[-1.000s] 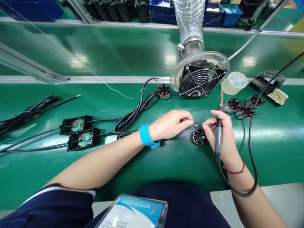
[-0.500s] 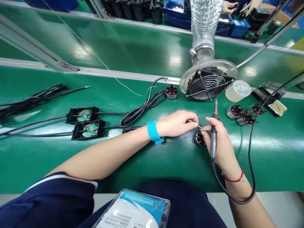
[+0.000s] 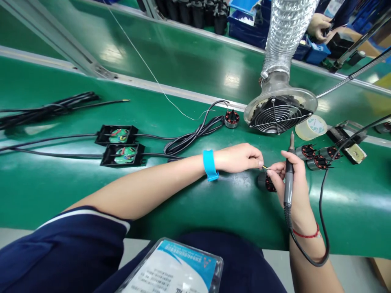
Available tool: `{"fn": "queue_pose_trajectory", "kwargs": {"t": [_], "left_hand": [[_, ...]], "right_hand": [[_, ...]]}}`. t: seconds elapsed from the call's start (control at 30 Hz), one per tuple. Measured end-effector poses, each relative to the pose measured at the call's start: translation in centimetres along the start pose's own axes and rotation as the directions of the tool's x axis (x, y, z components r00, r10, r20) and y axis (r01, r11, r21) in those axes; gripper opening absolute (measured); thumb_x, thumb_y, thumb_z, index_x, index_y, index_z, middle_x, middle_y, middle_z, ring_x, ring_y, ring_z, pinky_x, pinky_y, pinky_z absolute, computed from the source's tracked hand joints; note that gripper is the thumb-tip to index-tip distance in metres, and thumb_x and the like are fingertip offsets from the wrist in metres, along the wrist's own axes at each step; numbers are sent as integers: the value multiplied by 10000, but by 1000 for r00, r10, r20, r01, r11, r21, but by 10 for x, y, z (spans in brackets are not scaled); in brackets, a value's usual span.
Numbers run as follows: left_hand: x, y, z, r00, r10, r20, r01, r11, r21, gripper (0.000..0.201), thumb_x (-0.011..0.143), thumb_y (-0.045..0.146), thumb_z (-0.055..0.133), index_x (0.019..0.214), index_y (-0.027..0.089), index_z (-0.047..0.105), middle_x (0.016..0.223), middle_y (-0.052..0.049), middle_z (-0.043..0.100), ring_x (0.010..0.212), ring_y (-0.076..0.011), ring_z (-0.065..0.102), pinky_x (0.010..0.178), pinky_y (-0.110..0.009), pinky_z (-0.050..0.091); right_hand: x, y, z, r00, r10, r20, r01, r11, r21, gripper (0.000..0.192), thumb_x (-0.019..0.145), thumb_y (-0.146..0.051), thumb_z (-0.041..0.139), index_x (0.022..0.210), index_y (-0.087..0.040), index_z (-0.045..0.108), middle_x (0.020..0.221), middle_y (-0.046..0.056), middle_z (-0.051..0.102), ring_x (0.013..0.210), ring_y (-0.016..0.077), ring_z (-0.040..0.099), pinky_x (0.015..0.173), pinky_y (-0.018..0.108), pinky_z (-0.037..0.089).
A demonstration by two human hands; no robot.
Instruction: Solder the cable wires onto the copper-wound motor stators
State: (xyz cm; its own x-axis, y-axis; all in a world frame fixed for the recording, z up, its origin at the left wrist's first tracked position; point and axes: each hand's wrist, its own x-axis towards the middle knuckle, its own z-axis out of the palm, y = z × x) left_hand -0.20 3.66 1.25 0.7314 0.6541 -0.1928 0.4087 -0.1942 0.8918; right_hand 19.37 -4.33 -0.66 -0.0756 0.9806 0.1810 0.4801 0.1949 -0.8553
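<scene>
Beside the stator (image 3: 266, 183), the left hand (image 3: 241, 158) still pinches the yellow wire (image 3: 265, 167) while the right hand (image 3: 291, 181), gripping the soldering iron (image 3: 288, 179), has closed in until fingertips meet over it.

Glossy green workbench (image 3: 76, 195) reflecting overhead lights.

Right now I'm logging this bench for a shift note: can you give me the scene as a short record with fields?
Surface: green bench mat
Left hand: pinches a thin yellow wire at its fingertips
Right hand: holds a soldering iron, tip up, fingers at the wire
Beneath hands: wound coil part on the mat
Behind: fume extractor fan, tape roll, three more coil parts
Left side: two black boxes with cables
</scene>
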Motion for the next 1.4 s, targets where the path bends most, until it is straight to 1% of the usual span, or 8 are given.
{"fn": "queue_pose_trajectory", "kwargs": {"t": [0.23,0.6,0.83,0.93,1.03,1.13,1.23,1.4], "left_hand": [[-1,5,0,999,-25,30,24,999,37,208,937,213,535,943,103,712,895,-12,727,770,-98,582,705,-193,391],[1,2,-4,999,-18,40,19,999,-36,157,928,184,562,916,101,695,925,-15,737,814,-92,618,737,-176,417],[1,2,-4,998,-42,36,42,999,-25,164,922,199,567,900,100,696,840,6,697,741,-83,562,688,-177,391],[1,3,-3,998,-60,31,62,996,-68,164,923,185,560,894,93,692,851,2,691,756,-83,558,698,-178,389],[1,4,-2,997,-68,21,70,990,-121,163,922,178,555,866,96,683,826,8,676,729,-74,538,686,-179,380],[1,3,-2,996,-91,23,94,978,-188,181,918,208,557,831,106,679,692,31,605,637,-68,478,631,-187,360],[-1,3,-2,989,-104,102,128,952,-278,196,916,230,538,816,116,662,622,37,581,584,-72,465,590,-192,366],[-7,14,2,981,-89,175,86,996,26,201,908,245,536,788,141,660,718,4,694,648,-94,575,602,-194,393]], "right_hand": [[2,-5,-2,993,-99,61,111,963,-245,448,899,-237,623,1317,-287,472,815,-26,661,680,138,649,677,292,562],[-3,-2,4,995,-52,-82,52,999,-4,483,869,-231,650,1300,-290,438,861,-26,673,726,135,668,661,278,566],[-6,-4,15,991,-55,-125,49,997,-51,498,904,-230,627,1354,-288,422,877,-17,684,704,139,661,639,289,556],[-7,1,14,974,-153,-166,124,977,-172,553,881,-258,670,1371,-280,416,1012,23,682,879,174,678,759,344,557],[-7,5,10,982,-169,-85,138,947,-289,575,854,-296,700,1359,-269,427,1090,50,687,1025,225,657,907,437,513],[-7,6,9,994,-109,-28,96,949,-302,458,892,-278,622,1317,-268,450,962,21,708,887,214,669,858,442,510],[-8,0,13,987,-118,-113,82,955,-286,384,894,-259,611,1259,-263,492,867,-4,704,830,199,667,828,404,508],[-8,-6,22,977,-83,-198,41,978,-206,381,890,-244,616,1252,-241,499,842,-9,713,837,184,679,841,365,506]]}}
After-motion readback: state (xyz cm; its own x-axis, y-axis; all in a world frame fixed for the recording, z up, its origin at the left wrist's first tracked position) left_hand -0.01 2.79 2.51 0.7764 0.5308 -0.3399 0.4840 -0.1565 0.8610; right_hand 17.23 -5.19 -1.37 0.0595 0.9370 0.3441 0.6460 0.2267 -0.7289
